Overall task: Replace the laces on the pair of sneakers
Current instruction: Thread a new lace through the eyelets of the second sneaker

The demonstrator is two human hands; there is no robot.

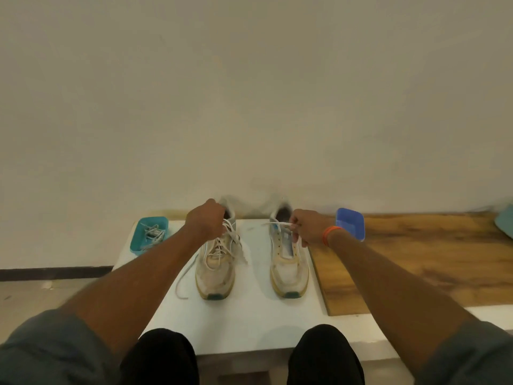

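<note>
Head view is showing two worn, off-white sneakers standing side by side on a white board (244, 323), toes pointing toward the person. Left sneaker (215, 269) is still carrying its white lace (222, 250), criss-crossed over the tongue, and one loose end (185, 276) is lying on the board to its left side. Right sneaker (288, 269) is showing open eyelets over most of its front (yellowish sole, a green patch at the toe, same as its partner). Left hand (206, 219) is resting over the top of the left sneaker with fingers curled down on the lace near the collar. Right hand (304, 227), with an orange band (330, 234) at the wrist, is pinching a white lace end (277, 224) that is stretching across the upper part of the right sneaker. Teal tray (138, 240) holding tangled laces is sitting at the board's left far corner, and a blue tray (351, 222) is standing on the wooden surface (416, 262) just behind the right wrist.
</note>
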